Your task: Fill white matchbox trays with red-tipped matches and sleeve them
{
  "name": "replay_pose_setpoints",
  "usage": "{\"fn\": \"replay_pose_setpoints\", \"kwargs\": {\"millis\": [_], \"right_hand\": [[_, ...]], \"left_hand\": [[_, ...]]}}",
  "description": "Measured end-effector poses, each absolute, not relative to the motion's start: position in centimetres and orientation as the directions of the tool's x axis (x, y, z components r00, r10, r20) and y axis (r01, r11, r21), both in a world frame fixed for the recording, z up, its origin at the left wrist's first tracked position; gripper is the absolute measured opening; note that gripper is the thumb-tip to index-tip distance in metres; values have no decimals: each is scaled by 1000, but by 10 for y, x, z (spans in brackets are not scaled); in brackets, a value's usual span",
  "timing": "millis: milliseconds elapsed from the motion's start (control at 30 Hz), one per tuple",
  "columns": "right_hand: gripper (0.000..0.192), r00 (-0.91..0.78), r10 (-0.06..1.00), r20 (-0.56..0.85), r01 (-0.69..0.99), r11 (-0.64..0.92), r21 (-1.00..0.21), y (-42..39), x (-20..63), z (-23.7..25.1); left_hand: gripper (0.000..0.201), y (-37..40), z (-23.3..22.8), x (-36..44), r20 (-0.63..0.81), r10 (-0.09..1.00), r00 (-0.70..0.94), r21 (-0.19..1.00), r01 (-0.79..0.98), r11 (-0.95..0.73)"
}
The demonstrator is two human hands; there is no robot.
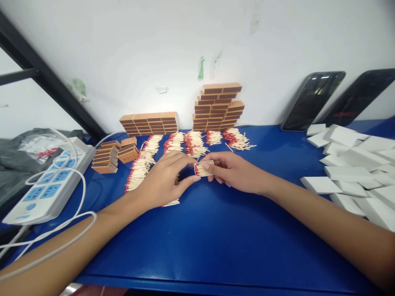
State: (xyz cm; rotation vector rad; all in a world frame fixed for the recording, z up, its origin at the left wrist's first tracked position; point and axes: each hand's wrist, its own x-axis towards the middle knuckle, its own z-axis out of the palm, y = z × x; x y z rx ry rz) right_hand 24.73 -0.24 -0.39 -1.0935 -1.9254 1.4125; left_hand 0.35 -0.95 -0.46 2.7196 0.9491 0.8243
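Head view: we find a small white open tray (205, 176) with red-tipped pale wooden matches (200, 169) lying in it, raised above the smooth blue tabletop (212, 242), near the middle. Its long axis runs roughly side to side, tipped slightly; the red heads sit at its left end, toward the left hand (168, 176), and the sticks trail rightward, parallel to that axis. We record the right hand (233, 168) closed on the tray's right part, thumb laid over the top and fingers curled at the far side and beneath. The left thumb and index finger are parted about the tray's width, their tips at the corners of its left end; whether they press on it we cannot tell. The tray's right end is hidden by the right thumb and fingers, so we cannot read its full length. The left hand also covers part of the loose pale matchstick rows (142, 172) behind it, and its remaining fingers are hard to make out. The heaped white rectangular boxes (348, 174) are cut off at the right edge.
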Motion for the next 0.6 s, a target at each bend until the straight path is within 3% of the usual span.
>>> {"fn": "replay_pose_setpoints", "kwargs": {"millis": [600], "right_hand": [[50,-537,842,-55,322,145,-936,-3,248,-6]], "left_hand": [[27,-10,-5,3,430,624,653,311,542,-781]]}}
